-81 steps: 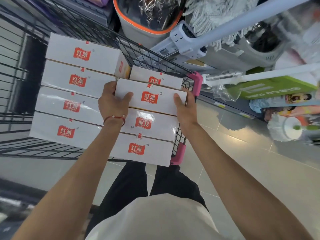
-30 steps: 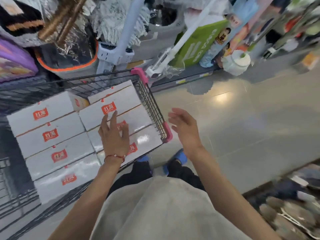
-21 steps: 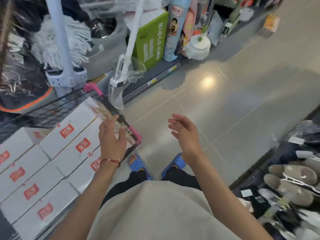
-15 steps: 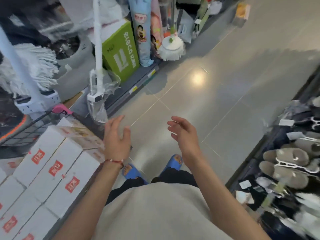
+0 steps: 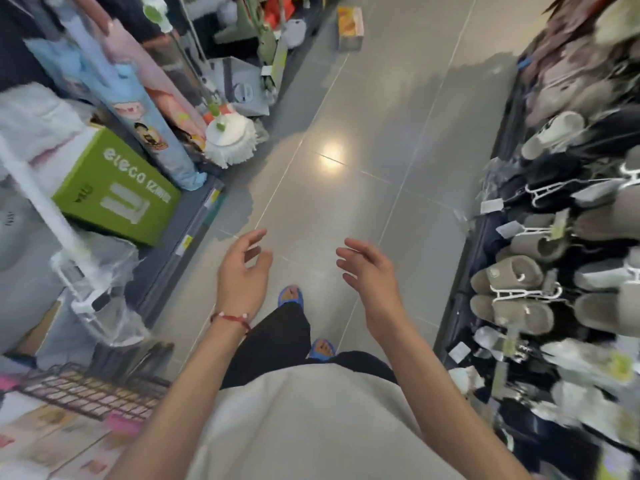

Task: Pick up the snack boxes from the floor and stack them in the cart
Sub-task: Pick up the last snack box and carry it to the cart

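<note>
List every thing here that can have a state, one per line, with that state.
Left hand, open, holding nothing.
Right hand, open, holding nothing.
Cart, loaded.
Snack boxes, lying in the cart, blurred.
Green box, closed.
Slippers, hanging in pairs.

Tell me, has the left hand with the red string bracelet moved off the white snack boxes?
Yes. The left hand has left the dark wire cart, swinging rightward, and now hangs empty over the grey tiled floor.
</note>
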Motion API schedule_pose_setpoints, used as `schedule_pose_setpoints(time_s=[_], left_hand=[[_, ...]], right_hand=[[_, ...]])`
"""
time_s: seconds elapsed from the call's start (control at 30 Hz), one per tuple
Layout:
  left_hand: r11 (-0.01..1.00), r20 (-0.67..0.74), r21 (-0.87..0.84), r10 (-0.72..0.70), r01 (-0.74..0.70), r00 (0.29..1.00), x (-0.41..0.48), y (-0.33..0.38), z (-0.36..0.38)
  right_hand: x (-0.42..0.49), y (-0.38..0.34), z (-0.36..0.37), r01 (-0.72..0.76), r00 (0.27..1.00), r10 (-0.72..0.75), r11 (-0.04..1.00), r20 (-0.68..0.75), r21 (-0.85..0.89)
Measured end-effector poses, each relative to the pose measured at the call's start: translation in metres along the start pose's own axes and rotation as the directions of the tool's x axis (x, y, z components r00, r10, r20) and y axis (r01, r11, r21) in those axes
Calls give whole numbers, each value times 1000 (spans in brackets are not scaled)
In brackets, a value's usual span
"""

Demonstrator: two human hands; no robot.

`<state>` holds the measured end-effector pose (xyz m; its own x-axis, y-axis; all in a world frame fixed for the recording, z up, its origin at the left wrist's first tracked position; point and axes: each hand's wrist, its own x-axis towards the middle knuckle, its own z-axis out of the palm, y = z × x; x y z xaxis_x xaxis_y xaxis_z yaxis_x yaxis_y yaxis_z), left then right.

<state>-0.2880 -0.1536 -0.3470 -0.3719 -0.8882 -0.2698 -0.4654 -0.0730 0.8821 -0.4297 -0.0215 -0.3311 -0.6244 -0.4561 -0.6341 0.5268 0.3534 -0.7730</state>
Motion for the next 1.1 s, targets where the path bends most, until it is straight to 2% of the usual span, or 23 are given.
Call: schedule_pose_setpoints(time_s=[0.2,0.57,0.77,1.03,1.1], left_hand=[[999,124,-35,21,-17,992,101,42,56],[999,282,-7,44,-44,958,324,150,123],[999,291,-45,3,11,957,414,198,166],[996,272,-59,-54,73,961,542,268,256],[994,263,-59,-78,97,962,575,293,283]], right_hand=[[83,-60,-11,13,995,-10,999,-99,30],[242,-218,16,-7,973,34,993,-227,118],[325,-282,19,-10,970,53,984,-238,179],[480,-377,-7,-11,978,51,981,-201,194],[517,-412,-18,-18,989,40,988,-140,154]])
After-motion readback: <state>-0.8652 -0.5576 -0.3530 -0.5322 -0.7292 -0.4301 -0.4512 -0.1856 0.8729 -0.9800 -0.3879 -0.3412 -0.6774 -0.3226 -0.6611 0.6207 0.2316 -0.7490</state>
